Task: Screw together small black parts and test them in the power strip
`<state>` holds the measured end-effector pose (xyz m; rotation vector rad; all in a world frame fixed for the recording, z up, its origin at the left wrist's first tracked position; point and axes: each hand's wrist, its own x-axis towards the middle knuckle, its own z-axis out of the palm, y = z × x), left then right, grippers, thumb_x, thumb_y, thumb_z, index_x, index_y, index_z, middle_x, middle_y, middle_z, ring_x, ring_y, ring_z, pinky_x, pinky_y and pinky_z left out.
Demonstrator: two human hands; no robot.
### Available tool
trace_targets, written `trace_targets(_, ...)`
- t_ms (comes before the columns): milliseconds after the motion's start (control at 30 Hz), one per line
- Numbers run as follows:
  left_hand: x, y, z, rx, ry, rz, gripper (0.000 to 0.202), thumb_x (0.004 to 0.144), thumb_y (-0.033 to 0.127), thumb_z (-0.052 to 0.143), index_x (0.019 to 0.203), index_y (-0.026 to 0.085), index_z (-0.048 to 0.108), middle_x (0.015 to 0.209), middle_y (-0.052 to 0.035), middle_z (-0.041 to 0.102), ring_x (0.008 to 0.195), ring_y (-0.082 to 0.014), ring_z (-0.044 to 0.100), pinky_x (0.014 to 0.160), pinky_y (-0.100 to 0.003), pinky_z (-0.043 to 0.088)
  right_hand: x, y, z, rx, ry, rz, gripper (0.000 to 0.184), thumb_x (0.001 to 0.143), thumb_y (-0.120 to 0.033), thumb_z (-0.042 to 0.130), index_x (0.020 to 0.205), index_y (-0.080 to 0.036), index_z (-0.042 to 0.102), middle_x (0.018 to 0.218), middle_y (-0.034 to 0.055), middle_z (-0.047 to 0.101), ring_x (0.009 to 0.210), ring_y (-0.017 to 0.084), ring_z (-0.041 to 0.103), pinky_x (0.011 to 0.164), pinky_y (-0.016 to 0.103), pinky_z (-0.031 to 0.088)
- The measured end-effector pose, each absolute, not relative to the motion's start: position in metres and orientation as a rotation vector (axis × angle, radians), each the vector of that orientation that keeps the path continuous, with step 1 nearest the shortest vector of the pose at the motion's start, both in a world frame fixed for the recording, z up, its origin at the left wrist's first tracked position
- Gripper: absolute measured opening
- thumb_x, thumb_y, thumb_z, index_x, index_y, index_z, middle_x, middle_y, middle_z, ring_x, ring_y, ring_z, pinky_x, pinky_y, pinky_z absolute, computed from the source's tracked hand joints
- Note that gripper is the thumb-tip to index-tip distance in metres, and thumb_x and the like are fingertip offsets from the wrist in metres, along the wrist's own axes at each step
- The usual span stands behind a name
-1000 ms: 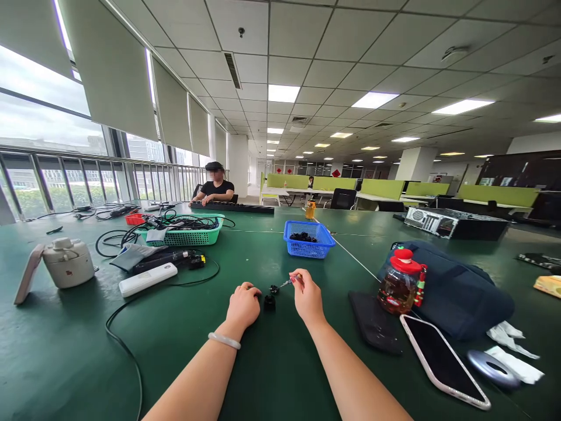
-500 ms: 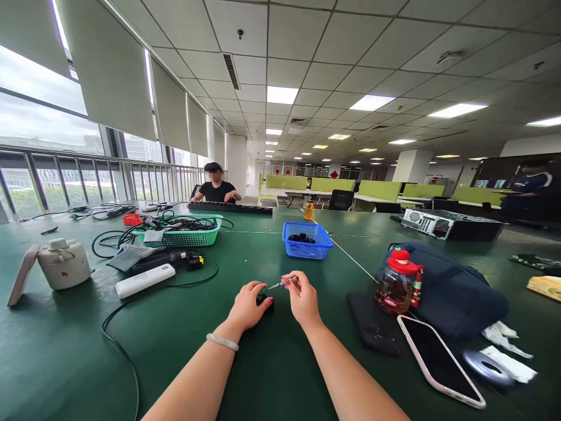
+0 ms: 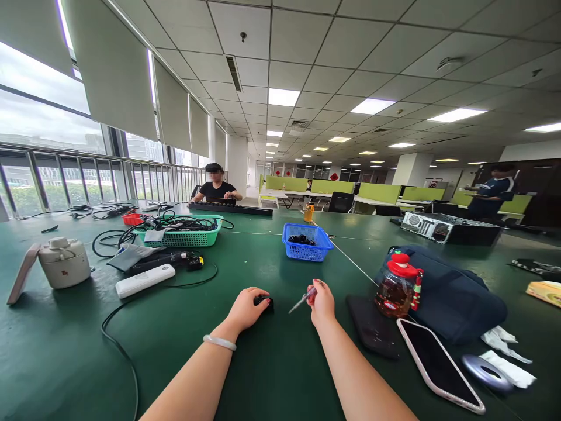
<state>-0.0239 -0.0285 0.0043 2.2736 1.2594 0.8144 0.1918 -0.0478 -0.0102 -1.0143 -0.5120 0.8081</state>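
Observation:
My left hand (image 3: 246,309), a pale bangle (image 3: 220,342) at its wrist, is closed around a small black part (image 3: 269,304) resting on the green tabletop. My fingers cover much of that part, so its kind is unclear. To the right, my right hand (image 3: 323,303) grips a slim screwdriver (image 3: 300,303) by its handle. The metal shaft slants down and left, its tip apart from the black part. Beyond both hands stands a blue plastic basket (image 3: 307,251) with several small black pieces (image 3: 301,240) in it.
Left are a green basket (image 3: 201,237) of cables, a white power bank-like bar (image 3: 145,281) and a beige flask (image 3: 64,263). A red-lidded jar (image 3: 397,286), dark bag (image 3: 456,292), black pouch (image 3: 372,327) and phone (image 3: 440,365) lie right. Someone (image 3: 214,190) sits across the table.
My right hand has moved right and slightly down, drawing the screwdriver away from the black part. My left hand has stayed in place on it. A person at far right has moved left.

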Motion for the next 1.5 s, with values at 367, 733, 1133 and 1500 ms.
trace_targets(367,-0.023,-0.03,0.006,2.231,1.265,0.794,0.026,0.083,0.035,0.054,0.099,0.024,0.072,0.108,-0.0034,0.069,0.098,-0.019,0.063,0.09,-0.029,0.047,0.178,-0.058,-0.006,-1.097,-0.711,1.156,0.018,0.068,-0.032,0.069,0.075,-0.02,0.057,0.049,-0.0049,0.056,0.034,0.005,0.038,0.036,0.019,0.027)
trace_targets(733,-0.024,-0.028,0.004,2.243,1.265,0.784,0.028,0.082,0.036,0.053,0.099,0.024,0.072,0.108,-0.004,0.069,0.099,-0.02,0.062,0.09,-0.03,0.047,0.18,-0.058,-0.006,-1.114,-0.721,1.173,0.018,0.068,-0.032,0.067,0.078,-0.019,0.057,0.05,-0.0044,0.057,0.036,0.006,0.039,0.038,0.019,0.03)
trace_targets(1133,-0.023,-0.032,0.002,2.335,1.283,0.774,0.043,0.076,0.049,0.062,0.113,0.026,0.067,0.131,-0.0078,0.055,0.119,-0.0264,0.05,0.106,-0.04,0.037,0.179,-0.059,-0.004,-1.105,-0.72,1.164,0.02,0.069,-0.034,0.069,0.076,-0.019,0.058,0.05,-0.0049,0.056,0.035,0.005,0.039,0.038,0.019,0.029)
trace_targets(1500,-0.02,-0.038,0.003,2.444,1.343,0.646,0.071,0.072,0.056,0.064,0.135,0.029,0.048,0.133,-0.008,0.054,0.126,-0.0289,0.043,0.106,-0.043,0.034,0.179,-0.058,-0.005,-1.11,-0.716,1.158,0.018,0.07,-0.032,0.067,0.077,-0.019,0.058,0.049,-0.0045,0.057,0.033,0.006,0.039,0.037,0.018,0.029)
